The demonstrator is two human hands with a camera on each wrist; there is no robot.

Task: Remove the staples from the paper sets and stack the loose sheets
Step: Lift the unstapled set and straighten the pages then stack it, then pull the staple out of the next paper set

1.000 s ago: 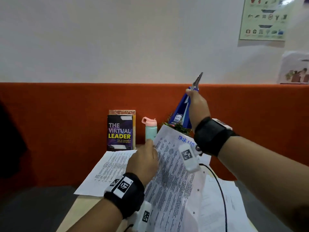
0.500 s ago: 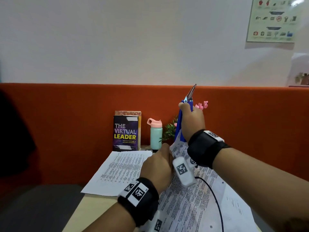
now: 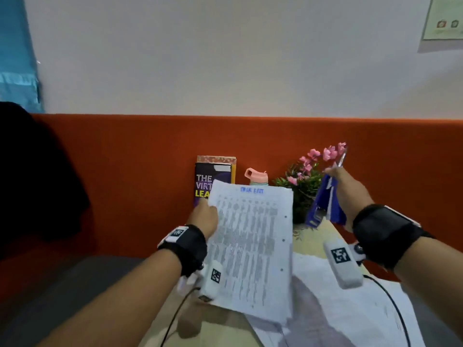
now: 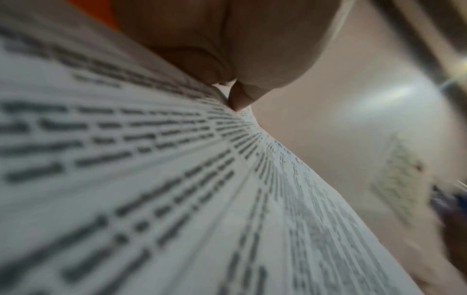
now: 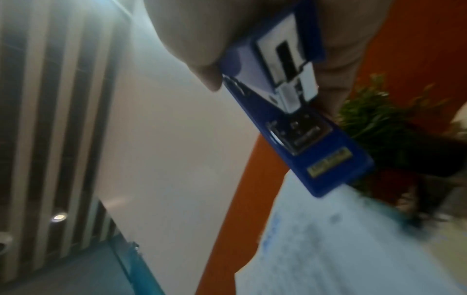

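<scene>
Holding a printed sheet (image 3: 250,244) by its far left corner, the left hand (image 3: 204,216) pinches the paper between thumb and fingers and keeps it lifted above the table (image 3: 323,236), tilted up toward the head camera. By the look of it this is the stacking step: a freed page waiting to be laid down, though no staple can be made out on it. Under it and toward 5 o'clock lie more loose sheets (image 3: 350,304). At 2 o'clock the right hand (image 3: 350,194) is closed around a blue stapler (image 3: 325,209), held well apart from the page. Next, the sheet probably needs lowering squarely onto the loose pile. Behind stand a book (image 3: 203,181), a bottle (image 3: 256,177) and a pink-flowered plant (image 3: 308,171).
</scene>
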